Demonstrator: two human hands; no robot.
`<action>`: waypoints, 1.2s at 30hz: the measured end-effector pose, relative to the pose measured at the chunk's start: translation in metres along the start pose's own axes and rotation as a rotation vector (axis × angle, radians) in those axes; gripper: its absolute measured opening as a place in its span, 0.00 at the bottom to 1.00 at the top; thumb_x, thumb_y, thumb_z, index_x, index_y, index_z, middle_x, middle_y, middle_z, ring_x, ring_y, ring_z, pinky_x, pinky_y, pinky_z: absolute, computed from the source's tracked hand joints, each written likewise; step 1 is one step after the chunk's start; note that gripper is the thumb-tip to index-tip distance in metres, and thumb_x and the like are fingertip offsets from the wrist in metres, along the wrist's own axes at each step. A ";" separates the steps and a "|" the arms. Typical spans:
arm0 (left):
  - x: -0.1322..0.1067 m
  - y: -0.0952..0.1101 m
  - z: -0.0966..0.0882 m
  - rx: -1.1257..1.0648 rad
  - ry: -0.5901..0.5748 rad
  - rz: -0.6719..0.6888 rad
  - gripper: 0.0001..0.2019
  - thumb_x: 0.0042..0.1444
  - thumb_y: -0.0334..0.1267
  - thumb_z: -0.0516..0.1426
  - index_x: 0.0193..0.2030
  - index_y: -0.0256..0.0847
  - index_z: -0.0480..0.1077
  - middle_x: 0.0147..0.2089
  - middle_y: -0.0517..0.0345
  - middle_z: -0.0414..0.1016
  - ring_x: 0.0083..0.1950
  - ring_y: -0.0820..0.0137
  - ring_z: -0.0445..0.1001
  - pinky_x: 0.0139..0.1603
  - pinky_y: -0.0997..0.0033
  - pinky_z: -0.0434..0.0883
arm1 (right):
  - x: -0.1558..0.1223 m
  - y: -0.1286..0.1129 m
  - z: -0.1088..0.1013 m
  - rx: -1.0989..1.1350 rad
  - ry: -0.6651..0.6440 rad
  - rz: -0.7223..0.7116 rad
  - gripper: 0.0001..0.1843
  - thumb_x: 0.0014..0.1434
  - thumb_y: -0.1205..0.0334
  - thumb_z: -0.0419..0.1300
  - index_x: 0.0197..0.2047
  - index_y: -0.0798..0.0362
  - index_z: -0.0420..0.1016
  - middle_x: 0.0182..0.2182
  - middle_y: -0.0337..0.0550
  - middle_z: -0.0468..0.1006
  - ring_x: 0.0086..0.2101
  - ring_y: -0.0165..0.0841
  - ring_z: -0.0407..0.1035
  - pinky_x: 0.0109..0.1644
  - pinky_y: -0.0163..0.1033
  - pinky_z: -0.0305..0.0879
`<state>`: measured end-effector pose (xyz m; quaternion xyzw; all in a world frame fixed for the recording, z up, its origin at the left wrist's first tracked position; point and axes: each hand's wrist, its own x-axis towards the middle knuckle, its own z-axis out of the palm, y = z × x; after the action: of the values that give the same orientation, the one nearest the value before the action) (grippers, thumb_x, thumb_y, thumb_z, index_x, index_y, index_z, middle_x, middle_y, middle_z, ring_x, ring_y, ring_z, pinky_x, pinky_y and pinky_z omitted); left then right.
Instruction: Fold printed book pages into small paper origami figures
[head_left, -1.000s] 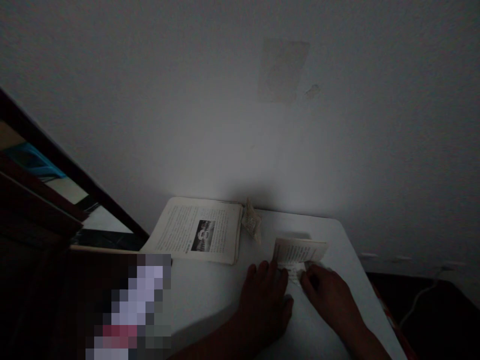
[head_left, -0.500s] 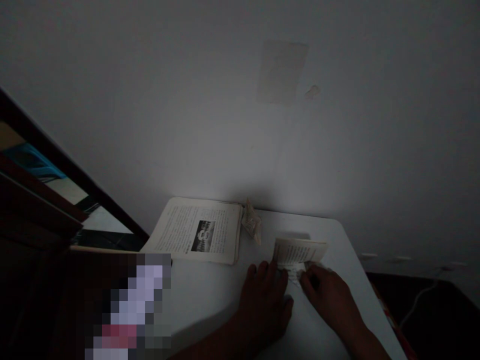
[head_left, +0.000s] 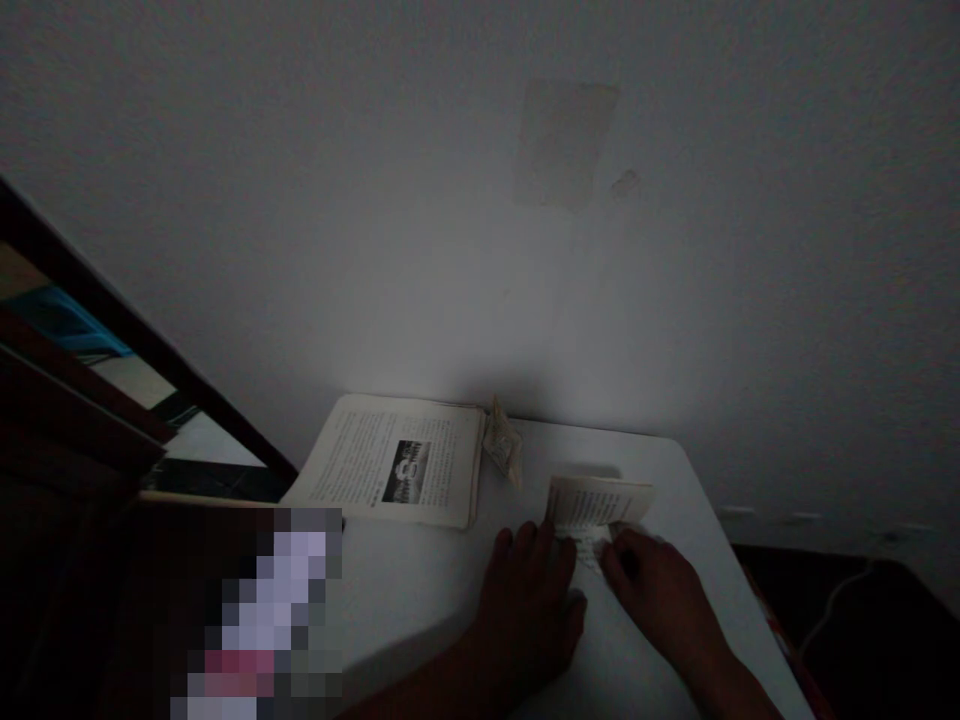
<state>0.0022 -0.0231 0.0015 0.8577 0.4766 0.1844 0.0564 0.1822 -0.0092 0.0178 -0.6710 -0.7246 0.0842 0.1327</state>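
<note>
A folded sheet of printed paper (head_left: pixel 600 505) lies on the white table (head_left: pixel 420 590), its far part standing up and its near part flat. My left hand (head_left: pixel 529 600) rests palm down with fingers stretched, the fingertips on the paper's left edge. My right hand (head_left: pixel 660 590) pinches the near right corner of the same paper between thumb and bent fingers. Left of the paper, a small folded paper boat (head_left: pixel 502 445) sits against the right side of an open book (head_left: pixel 405 465) with printed text and a dark picture.
Behind the table rises a pale wall (head_left: pixel 420 220) with a faded rectangular patch (head_left: pixel 566 145). At left a dark-framed mirror (head_left: pixel 202 430) leans. A blurred-out patch (head_left: pixel 262 600) covers the lower left. A thin cable (head_left: pixel 832 600) runs down at the right.
Almost nothing differs. My right hand and the paper's near corner have shifted very slightly; my left hand stays in place.
</note>
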 end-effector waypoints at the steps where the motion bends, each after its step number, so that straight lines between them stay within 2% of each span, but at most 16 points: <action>1: 0.000 0.000 0.000 -0.002 -0.005 0.001 0.23 0.59 0.49 0.48 0.58 0.45 0.60 0.60 0.48 0.61 0.58 0.54 0.59 0.56 0.46 0.56 | 0.000 0.000 0.000 0.003 0.004 0.001 0.16 0.60 0.57 0.48 0.23 0.51 0.66 0.21 0.39 0.74 0.25 0.33 0.68 0.31 0.36 0.55; 5: 0.000 -0.001 0.001 -0.008 -0.021 0.000 0.23 0.59 0.49 0.47 0.59 0.43 0.59 0.60 0.49 0.61 0.58 0.54 0.59 0.56 0.46 0.56 | -0.001 0.000 0.000 -0.008 0.017 0.010 0.16 0.59 0.56 0.48 0.23 0.51 0.67 0.22 0.40 0.74 0.25 0.34 0.68 0.31 0.36 0.56; 12: 0.001 0.000 0.001 -0.007 -0.033 -0.006 0.26 0.59 0.48 0.47 0.60 0.35 0.56 0.60 0.47 0.61 0.58 0.54 0.58 0.57 0.48 0.56 | -0.001 0.000 -0.001 -0.017 0.015 0.009 0.16 0.59 0.57 0.48 0.23 0.50 0.67 0.21 0.40 0.75 0.24 0.35 0.69 0.31 0.37 0.57; 23: 0.000 0.000 0.003 0.007 -0.005 0.002 0.25 0.58 0.48 0.48 0.59 0.37 0.59 0.59 0.47 0.63 0.58 0.54 0.59 0.57 0.48 0.56 | -0.001 0.001 0.002 -0.034 0.007 0.014 0.16 0.60 0.56 0.48 0.24 0.50 0.67 0.23 0.41 0.75 0.27 0.36 0.69 0.33 0.38 0.57; 36: 0.002 0.000 0.001 -0.022 -0.024 -0.005 0.26 0.58 0.48 0.49 0.59 0.36 0.59 0.59 0.46 0.63 0.57 0.53 0.59 0.56 0.46 0.57 | -0.001 0.001 0.000 -0.027 0.016 -0.005 0.16 0.60 0.56 0.48 0.22 0.50 0.65 0.21 0.39 0.74 0.25 0.34 0.68 0.31 0.36 0.56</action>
<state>0.0029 -0.0216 0.0014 0.8580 0.4761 0.1791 0.0718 0.1834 -0.0102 0.0169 -0.6717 -0.7261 0.0685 0.1297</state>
